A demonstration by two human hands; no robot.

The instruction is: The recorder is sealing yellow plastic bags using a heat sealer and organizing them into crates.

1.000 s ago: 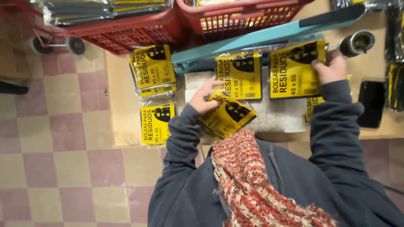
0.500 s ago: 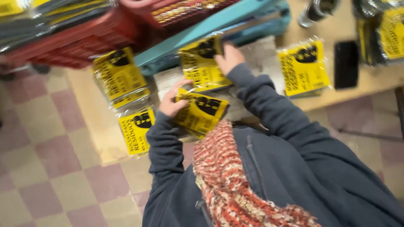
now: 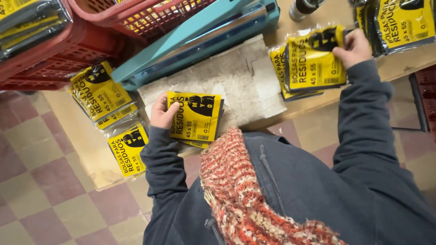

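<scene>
The left hand [image 3: 162, 113] holds a yellow pack [image 3: 195, 117] flat on the board [image 3: 240, 81], and the right hand [image 3: 355, 47] grips another pack [image 3: 313, 63] over a small pile on the table [image 3: 408, 61].

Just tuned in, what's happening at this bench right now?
A person is sorting yellow packets of bags at a wooden bench. The left hand holds a small stack of packets against a pale board. The right hand grips another packet by its top edge, over a pile on the right. A teal heat sealer lies behind the board, red crates stand beyond it, and more packets lie on the left.
</scene>
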